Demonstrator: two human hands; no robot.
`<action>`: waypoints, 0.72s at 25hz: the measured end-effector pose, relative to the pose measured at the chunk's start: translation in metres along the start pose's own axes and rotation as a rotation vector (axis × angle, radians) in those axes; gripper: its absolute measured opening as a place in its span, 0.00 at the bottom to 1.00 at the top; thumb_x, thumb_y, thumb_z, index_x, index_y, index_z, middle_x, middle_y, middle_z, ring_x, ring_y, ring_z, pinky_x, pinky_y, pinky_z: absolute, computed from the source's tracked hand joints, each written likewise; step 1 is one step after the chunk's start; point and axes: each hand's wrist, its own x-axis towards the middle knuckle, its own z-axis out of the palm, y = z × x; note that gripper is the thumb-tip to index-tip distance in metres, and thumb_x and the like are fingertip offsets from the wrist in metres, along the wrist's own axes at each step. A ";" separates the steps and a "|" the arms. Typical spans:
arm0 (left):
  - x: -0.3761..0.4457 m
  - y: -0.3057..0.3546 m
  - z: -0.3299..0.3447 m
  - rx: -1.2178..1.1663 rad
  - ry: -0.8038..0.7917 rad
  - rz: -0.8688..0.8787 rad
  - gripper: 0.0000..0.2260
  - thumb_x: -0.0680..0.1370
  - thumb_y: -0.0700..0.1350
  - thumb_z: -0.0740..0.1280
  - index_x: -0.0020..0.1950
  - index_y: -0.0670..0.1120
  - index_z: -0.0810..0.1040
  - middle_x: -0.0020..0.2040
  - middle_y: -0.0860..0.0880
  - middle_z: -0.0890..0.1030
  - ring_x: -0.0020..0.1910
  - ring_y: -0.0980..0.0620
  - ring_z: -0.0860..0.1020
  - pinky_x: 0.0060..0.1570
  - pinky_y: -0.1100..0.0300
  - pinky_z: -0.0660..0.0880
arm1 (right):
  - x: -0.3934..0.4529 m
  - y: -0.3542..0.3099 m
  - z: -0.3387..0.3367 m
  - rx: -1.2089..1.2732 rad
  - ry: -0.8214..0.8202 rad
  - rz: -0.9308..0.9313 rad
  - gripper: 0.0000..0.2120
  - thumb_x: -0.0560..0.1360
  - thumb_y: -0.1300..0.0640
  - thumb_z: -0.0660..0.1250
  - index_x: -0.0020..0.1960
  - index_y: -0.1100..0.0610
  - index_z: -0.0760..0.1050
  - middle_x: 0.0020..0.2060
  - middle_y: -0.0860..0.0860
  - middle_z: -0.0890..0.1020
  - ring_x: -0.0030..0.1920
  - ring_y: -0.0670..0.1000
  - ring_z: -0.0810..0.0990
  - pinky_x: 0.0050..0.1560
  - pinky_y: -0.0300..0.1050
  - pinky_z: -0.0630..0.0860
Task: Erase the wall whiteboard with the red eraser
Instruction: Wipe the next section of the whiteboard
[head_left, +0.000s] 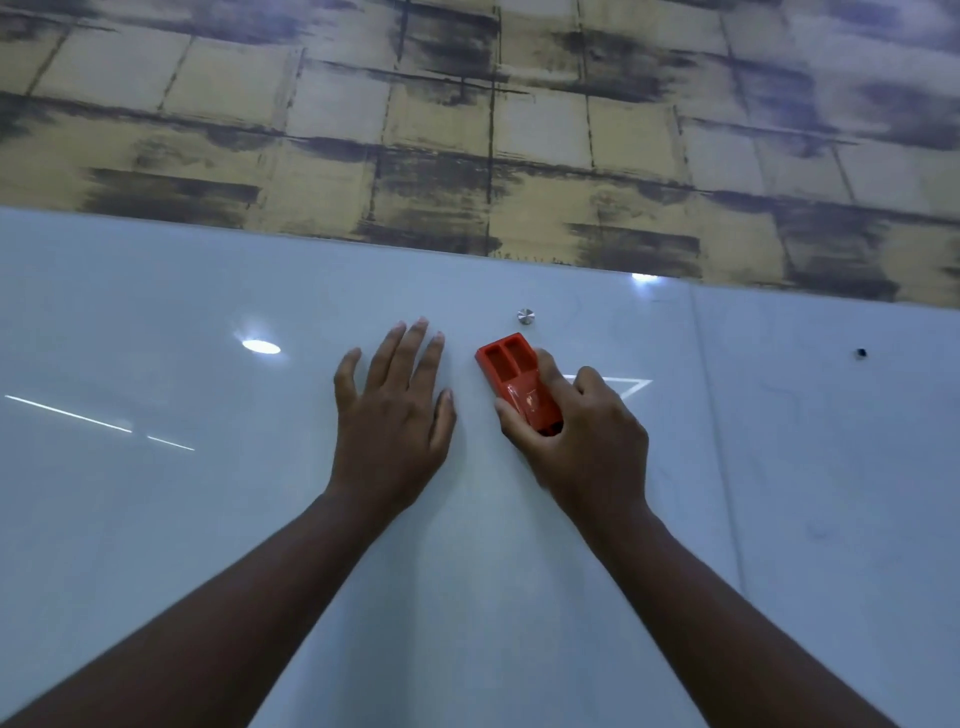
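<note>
mostly the whiteboard (156, 519) looked clean, only faint marks lingering at its right. the right hand (582, 436) gripped the red eraser (514, 379) against it. the left hand (395, 405) lay flat, fingers straight.

A metal stud (526, 315) sits just above the red eraser (514, 382); whiteboard (156, 519) elsewhere lies bare.

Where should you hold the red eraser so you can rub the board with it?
Hold the red eraser by its long sides, coming from its lower end, as the right hand does: thumb on one side, fingers on the other. It is a narrow block, so a hand spans its width, and its flat face stays against the whiteboard. The left hand lies flat on the whiteboard.
</note>
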 end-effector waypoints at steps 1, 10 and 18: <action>-0.003 0.002 0.004 0.029 0.000 -0.006 0.28 0.85 0.53 0.51 0.82 0.43 0.67 0.83 0.43 0.65 0.83 0.44 0.62 0.79 0.36 0.58 | 0.002 0.009 -0.004 -0.012 0.004 0.018 0.34 0.76 0.29 0.60 0.73 0.49 0.74 0.40 0.49 0.76 0.37 0.50 0.76 0.36 0.43 0.78; -0.008 0.005 0.008 0.042 0.043 -0.001 0.29 0.85 0.54 0.51 0.84 0.44 0.64 0.84 0.43 0.63 0.84 0.43 0.61 0.80 0.37 0.56 | 0.047 0.027 0.006 0.091 0.066 0.215 0.32 0.76 0.32 0.66 0.75 0.48 0.73 0.43 0.50 0.77 0.45 0.52 0.80 0.43 0.48 0.80; -0.009 0.005 0.009 0.039 0.051 -0.003 0.29 0.85 0.54 0.51 0.84 0.44 0.64 0.84 0.43 0.63 0.84 0.43 0.61 0.81 0.38 0.57 | 0.006 0.035 -0.006 -0.005 0.014 0.063 0.34 0.75 0.30 0.62 0.73 0.49 0.74 0.39 0.48 0.75 0.36 0.49 0.76 0.35 0.42 0.77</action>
